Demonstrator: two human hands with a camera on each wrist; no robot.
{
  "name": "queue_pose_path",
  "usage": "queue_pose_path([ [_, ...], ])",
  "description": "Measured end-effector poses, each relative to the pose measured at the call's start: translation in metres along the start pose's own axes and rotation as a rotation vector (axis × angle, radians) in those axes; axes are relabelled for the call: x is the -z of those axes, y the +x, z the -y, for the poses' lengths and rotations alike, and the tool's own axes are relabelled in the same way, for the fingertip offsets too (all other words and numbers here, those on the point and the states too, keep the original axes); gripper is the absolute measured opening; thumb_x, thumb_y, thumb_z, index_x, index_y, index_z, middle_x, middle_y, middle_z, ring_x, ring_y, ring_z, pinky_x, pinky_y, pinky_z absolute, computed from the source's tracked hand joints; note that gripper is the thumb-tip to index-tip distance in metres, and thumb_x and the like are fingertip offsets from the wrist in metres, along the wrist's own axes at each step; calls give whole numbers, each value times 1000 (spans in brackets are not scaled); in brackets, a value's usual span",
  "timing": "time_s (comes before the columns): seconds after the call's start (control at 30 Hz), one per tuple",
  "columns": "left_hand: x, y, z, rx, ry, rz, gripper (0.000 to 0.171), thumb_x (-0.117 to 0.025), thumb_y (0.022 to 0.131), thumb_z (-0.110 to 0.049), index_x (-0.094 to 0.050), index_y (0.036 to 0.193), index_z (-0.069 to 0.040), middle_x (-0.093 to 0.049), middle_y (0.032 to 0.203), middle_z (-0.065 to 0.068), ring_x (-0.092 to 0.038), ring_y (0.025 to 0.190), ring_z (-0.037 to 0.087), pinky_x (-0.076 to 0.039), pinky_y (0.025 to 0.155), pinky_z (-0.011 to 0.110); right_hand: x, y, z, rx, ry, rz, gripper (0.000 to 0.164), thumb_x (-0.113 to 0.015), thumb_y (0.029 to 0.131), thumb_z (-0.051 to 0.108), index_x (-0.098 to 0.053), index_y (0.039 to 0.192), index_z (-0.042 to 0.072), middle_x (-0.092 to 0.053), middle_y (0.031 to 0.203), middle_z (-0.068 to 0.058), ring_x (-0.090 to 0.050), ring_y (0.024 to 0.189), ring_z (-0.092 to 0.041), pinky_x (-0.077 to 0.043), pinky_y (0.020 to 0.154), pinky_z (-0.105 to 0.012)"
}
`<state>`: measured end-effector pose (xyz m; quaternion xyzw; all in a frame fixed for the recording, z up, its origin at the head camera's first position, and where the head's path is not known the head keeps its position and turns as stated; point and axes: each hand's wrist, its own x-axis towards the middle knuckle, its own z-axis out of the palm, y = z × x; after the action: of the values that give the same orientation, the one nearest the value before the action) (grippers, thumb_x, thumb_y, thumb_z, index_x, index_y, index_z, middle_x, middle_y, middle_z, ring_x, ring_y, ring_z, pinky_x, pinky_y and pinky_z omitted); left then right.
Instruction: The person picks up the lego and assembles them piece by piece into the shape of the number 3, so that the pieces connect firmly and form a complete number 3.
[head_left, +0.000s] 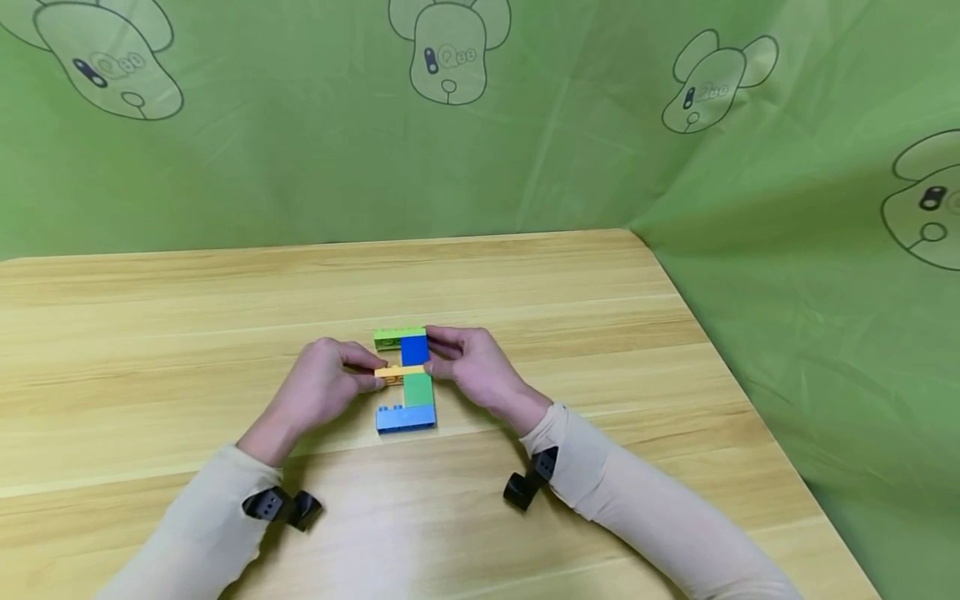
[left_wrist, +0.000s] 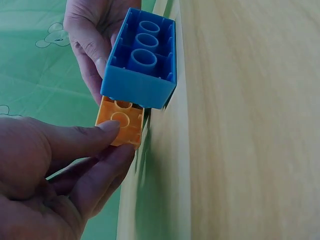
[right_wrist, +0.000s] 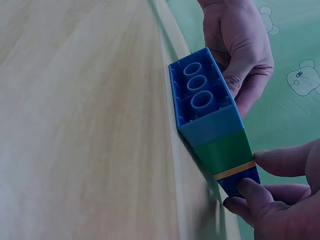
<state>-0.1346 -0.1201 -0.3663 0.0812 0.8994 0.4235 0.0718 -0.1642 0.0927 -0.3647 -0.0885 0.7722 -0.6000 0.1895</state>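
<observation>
A row of joined toy building bricks lies on its side between my two hands. In the head view it runs from a lime green brick [head_left: 387,338] at the far end through a dark blue brick [head_left: 414,351], a thin orange brick [head_left: 386,375] and a green brick [head_left: 418,390] to a light blue brick [head_left: 406,419] nearest me. My left hand [head_left: 322,387] pinches the free left end of the orange brick between thumb and fingers. From the right, my right hand [head_left: 480,367] grips the joined bricks around the dark blue one, its thumb by the orange layer.
The bricks are over a wooden table [head_left: 585,333], whose right edge slants toward me. Green cloth [head_left: 315,167] with printed animal heads hangs behind and to the right. A small black camera [head_left: 281,507] sits on the left wrist, another camera [head_left: 531,479] on the right.
</observation>
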Motion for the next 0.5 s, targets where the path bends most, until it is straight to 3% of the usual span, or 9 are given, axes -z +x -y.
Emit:
queue_pose_path([
  [0.5, -2, 2, 0, 1, 21, -11, 16, -76, 85, -5, -78, 101, -5, -71, 105, 10, -64, 97, 23, -53, 85, 42, 1, 1, -3, -6, -12, 7, 54, -64, 91, -7, -46, 142, -4, -51, 140, -18, -50, 128, -25, -45, 100, -29],
])
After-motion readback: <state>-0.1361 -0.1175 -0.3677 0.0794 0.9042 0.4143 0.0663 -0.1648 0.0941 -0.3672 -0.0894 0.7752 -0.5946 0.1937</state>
